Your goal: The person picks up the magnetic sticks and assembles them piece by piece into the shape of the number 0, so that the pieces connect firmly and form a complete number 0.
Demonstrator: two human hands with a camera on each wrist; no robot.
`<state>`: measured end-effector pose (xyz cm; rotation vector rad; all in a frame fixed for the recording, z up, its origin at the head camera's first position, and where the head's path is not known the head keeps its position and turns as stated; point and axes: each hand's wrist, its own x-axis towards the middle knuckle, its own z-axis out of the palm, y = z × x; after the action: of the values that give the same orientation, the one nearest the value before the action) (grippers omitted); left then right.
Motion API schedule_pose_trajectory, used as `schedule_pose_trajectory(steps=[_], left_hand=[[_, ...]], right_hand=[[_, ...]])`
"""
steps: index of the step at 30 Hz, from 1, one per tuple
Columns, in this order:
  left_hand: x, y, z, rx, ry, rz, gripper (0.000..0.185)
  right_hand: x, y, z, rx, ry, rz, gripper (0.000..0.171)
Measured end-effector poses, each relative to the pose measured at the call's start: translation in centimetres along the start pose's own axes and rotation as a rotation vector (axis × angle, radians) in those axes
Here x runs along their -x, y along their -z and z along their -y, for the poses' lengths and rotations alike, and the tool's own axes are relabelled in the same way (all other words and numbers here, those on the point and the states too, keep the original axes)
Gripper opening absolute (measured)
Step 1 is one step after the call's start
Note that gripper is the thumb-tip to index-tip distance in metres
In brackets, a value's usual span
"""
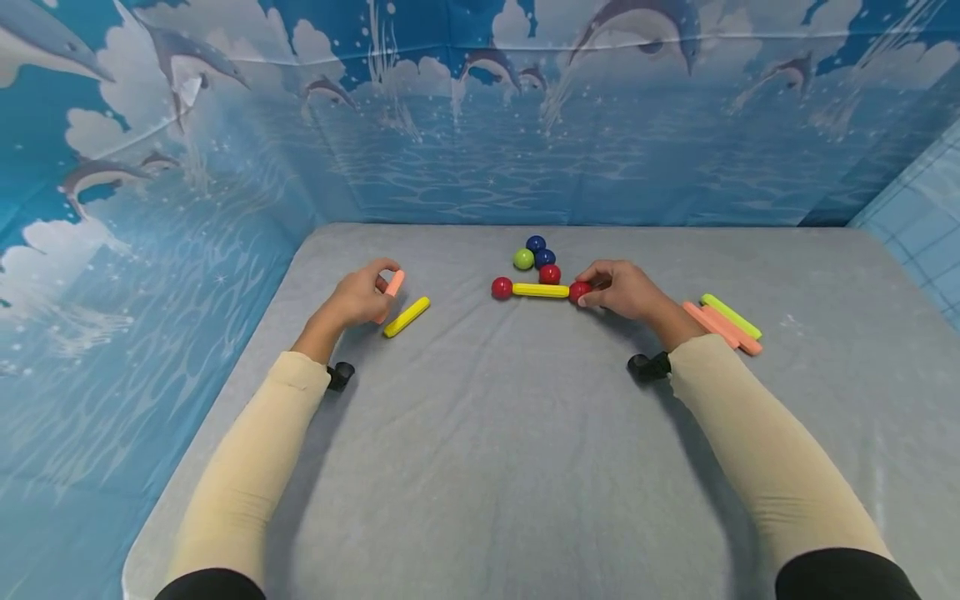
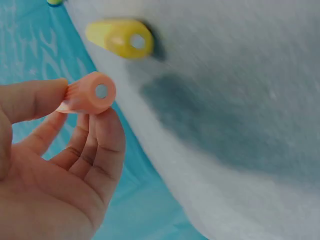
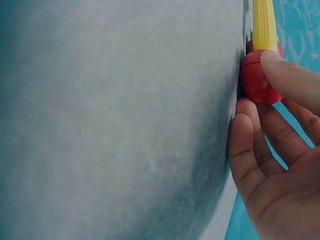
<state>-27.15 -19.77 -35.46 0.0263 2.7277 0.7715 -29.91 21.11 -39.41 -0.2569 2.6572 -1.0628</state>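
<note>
My left hand (image 1: 358, 295) pinches an orange magnetic rod (image 2: 89, 95) between thumb and fingers, over the left part of the table. A pale metal disc shows in the rod's end. Just right of that hand, a loose yellow magnetic rod (image 1: 407, 317) lies at a slant. Near the table's middle, another yellow rod (image 1: 541, 290) has a red ball (image 1: 502, 288) at its left end and a second red ball (image 1: 578, 292) at its right end. Thumb and fingers of my right hand (image 1: 628, 292) grip that second ball, which meets the rod's end in the right wrist view.
Behind the yellow rod sit a third red ball (image 1: 550, 275), a green ball (image 1: 523, 259) and two blue balls (image 1: 536, 243). Beside my right forearm lie two orange rods (image 1: 733, 330) and a yellow-green rod (image 1: 731, 316). A dolphin-print curtain (image 1: 480, 158) borders the grey table (image 1: 480, 433).
</note>
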Motion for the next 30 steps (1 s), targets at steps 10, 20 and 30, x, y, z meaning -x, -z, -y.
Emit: schedule_pose_trajectory(steps=[10,20,30], left_hand=[[4.1,-3.4,-4.1,-0.053,-0.300,0.114,0.053],[4.8,-6.5,-6.0,0.082,-0.341,0.239,0.053],[3.6,-7.6,-7.3,0.267,-0.233,0.206,0.050]], right_hand=[[-0.2,0.0,-0.5,0.008,0.010,-0.001,0.033],[-0.2,-0.2,-0.3,0.019,0.021,-0.014,0.031],[-0.2,0.0,-0.3,0.007,0.007,-0.005,0.034]])
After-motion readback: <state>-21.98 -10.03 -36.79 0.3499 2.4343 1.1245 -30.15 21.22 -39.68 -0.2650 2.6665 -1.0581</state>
